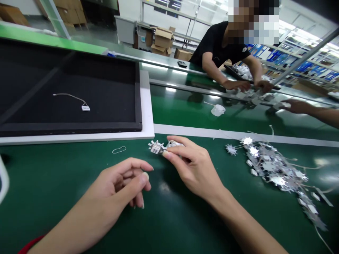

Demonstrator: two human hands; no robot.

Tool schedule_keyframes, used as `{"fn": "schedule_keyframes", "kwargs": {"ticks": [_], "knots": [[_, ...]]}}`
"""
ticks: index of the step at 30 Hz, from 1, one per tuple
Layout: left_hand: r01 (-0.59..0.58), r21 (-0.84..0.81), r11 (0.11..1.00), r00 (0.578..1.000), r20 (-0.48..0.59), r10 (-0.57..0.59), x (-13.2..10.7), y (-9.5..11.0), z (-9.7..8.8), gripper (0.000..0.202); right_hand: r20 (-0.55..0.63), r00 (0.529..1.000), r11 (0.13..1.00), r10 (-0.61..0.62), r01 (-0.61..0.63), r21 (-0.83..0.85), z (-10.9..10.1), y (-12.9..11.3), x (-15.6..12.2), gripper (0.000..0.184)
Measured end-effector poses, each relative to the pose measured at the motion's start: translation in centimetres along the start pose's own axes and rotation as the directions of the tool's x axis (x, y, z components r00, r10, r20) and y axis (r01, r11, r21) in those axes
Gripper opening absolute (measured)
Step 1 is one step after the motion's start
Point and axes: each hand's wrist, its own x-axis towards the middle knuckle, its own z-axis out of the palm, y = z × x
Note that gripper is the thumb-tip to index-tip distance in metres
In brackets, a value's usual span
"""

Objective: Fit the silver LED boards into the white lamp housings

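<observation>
My right hand (194, 164) pinches a small silvery star-shaped metal piece (156, 147) between thumb and fingers. The piece has short prongs around it and a white block with a dark printed mark; a whitish bundle (174, 143) shows by the fingers, partly hidden. To the left and a little nearer, my left hand (125, 185) hovers over the green table, fingers loosely curled, thumb apart, nothing in it. A thin pale loop, like a rubber band (119, 150), lies beyond it. Right of my right hand, a pile of similar star-shaped pieces (268, 165) lies with white blocks and wires.
A black-lined tray (113, 125) with a white outer edge holds a white wired block (85, 108). On the green belt beyond sits a translucent white round part (218, 110). Opposite, a person (217, 46) handles white parts; another person's arm (312, 107) reaches in from the right.
</observation>
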Motion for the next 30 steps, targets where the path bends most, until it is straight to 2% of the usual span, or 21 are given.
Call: {"fn": "schedule_keyframes", "kwargs": {"ticks": [3,6,8,10,12,13,15,16,19,21,23,26,28,30], "knots": [[-0.006,0.157,0.988,0.999,-0.051,0.014,-0.3,0.0,0.3,0.034,0.005,1.000,0.998,-0.016,0.016,0.067,0.2,-0.3,0.2,0.021],[-0.163,0.383,0.909,0.981,-0.037,0.192,0.0,-1.3,0.4,0.034,0.054,0.998,0.976,0.040,-0.051,0.211,0.2,-1.7,-0.4,0.022],[-0.339,0.515,0.788,0.922,0.017,0.386,0.5,-2.8,0.3,0.034,0.129,0.985,0.916,0.115,-0.155,0.370,0.3,-2.9,-0.9,0.021],[-0.450,0.609,0.654,0.849,0.066,0.524,0.9,-4.3,0.3,0.054,0.225,0.959,0.833,0.173,-0.264,0.486,0.5,-3.9,-1.4,0.019],[-0.508,0.649,0.566,0.804,0.121,0.583,1.1,-5.2,0.4,0.066,0.315,0.927,0.752,0.202,-0.353,0.557,0.9,-4.5,-1.8,0.019],[-0.535,0.647,0.543,0.795,0.167,0.584,1.0,-5.3,0.5,0.063,0.346,0.914,0.714,0.212,-0.387,0.583,1.0,-4.6,-1.9,0.018],[-0.549,0.620,0.561,0.810,0.229,0.539,0.8,-4.8,0.6,0.051,0.368,0.901,0.642,0.230,-0.424,0.639,1.0,-4.5,-2.0,0.015],[-0.522,0.607,0.600,0.838,0.231,0.495,0.6,-4.4,0.6,0.045,0.361,0.899,0.611,0.249,-0.435,0.661,0.9,-4.2,-1.9,0.013],[-0.406,0.585,0.702,0.907,0.166,0.386,0.2,-3.2,0.7,0.043,0.309,0.887,0.594,0.342,-0.459,0.660,0.3,-3.0,-1.6,0.017],[-0.396,0.586,0.707,0.910,0.148,0.386,0.1,-2.9,0.7,0.046,0.266,0.879,0.643,0.396,-0.472,0.603,-0.2,-2.1,-1.5,0.027],[-0.428,0.578,0.695,0.891,0.140,0.432,0.2,-3.0,0.7,0.046,0.246,0.867,0.687,0.433,-0.494,0.533,-0.5,-1.4,-1.7,0.036],[-0.428,0.574,0.699,0.885,0.109,0.452,0.2,-2.8,0.6,0.039,0.271,0.836,0.681,0.477,-0.546,0.487,-0.6,-0.9,-2.1,0.042],[-0.370,0.577,0.728,0.914,0.085,0.397,0.1,-2.3,0.5,0.036,0.303,0.822,0.650,0.483,-0.568,0.505,-0.5,-0.8,-2.4,0.045],[-0.273,0.563,0.780,0.957,0.076,0.280,0.0,-1.8,0.3,0.039,0.314,0.818,0.626,0.481,-0.572,0.531,-0.5,-0.8,-2.4,0.047]]}}
